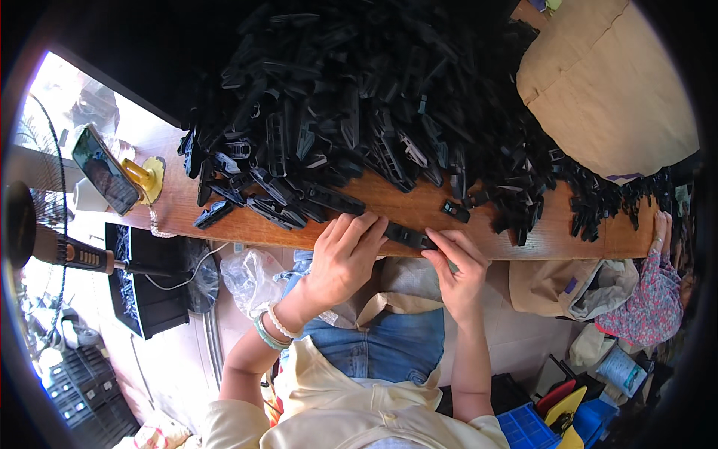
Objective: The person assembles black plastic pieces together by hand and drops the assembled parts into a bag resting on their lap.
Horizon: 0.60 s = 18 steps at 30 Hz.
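At the front edge of the wooden table (411,202), both my hands hold one long, narrow black plastic part (407,236). My left hand (346,253) grips its left end, with the fingers curled over it. Thumb and fingertips of my right hand (456,263) pinch its right end. A large heap of similar black plastic parts (351,112) covers the far side of the table. Several of them lie loose close to my left hand, and a short black piece (455,210) rests just beyond my right hand. The exact kind of part cannot be made out.
A phone (106,170) leans on a yellow stand (148,178) at the left. Below it stands a black bin (153,299) of small parts, beside a fan (45,224). A brown sack (609,90) lies at the far right. Another person's hand (660,228) is at the right edge.
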Tool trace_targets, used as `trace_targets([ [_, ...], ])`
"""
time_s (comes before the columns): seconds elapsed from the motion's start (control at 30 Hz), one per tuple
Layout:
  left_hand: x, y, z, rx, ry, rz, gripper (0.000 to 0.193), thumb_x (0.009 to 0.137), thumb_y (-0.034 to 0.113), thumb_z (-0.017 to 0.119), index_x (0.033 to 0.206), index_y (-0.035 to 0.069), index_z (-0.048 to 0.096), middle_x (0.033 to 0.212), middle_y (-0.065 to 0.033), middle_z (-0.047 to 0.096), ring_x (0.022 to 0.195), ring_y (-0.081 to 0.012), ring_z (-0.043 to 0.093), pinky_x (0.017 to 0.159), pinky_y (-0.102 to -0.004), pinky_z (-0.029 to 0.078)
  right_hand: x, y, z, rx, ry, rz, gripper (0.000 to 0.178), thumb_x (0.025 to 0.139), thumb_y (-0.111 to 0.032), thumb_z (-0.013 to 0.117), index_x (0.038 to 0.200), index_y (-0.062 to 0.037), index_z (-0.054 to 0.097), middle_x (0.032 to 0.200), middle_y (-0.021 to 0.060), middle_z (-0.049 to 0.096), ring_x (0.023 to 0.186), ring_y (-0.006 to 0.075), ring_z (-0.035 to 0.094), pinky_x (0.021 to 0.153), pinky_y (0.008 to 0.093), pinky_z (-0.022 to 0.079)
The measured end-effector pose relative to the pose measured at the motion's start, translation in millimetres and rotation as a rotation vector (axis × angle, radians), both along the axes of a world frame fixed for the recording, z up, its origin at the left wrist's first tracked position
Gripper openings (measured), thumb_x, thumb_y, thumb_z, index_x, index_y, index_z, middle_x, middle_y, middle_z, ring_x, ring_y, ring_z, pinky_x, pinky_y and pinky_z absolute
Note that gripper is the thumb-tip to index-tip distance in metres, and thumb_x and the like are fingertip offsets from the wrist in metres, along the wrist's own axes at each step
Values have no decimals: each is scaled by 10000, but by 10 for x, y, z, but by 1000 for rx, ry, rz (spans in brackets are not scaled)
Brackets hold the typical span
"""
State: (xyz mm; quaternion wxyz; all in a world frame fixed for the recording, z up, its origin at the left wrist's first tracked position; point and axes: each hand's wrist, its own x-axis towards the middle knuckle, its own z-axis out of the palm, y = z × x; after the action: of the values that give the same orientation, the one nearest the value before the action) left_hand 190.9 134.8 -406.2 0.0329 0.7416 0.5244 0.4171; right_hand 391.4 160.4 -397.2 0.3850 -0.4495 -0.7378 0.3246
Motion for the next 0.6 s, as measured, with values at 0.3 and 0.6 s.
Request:
trace_targets([
  [0.3, -6, -21, 41, -22, -70, -81, 316, 704, -54, 707, 1016, -76, 660, 996, -138, 604, 791, -294, 588, 669, -362, 501, -180, 78, 56, 47, -63, 58, 303, 705, 10, 759, 1003, 2, 707, 919, 64, 594, 852, 239, 523, 742, 349, 431],
  [0.6, -313, 93, 357, -20, 350, 2, 419, 697, 2, 639, 1101, -102, 596, 1079, -151, 571, 850, -266, 534, 733, -342, 474, 125, -118, 216, -131, -51, 59, 280, 754, 86, 701, 1023, 12, 685, 952, 98, 610, 816, 209, 615, 711, 302, 493],
])
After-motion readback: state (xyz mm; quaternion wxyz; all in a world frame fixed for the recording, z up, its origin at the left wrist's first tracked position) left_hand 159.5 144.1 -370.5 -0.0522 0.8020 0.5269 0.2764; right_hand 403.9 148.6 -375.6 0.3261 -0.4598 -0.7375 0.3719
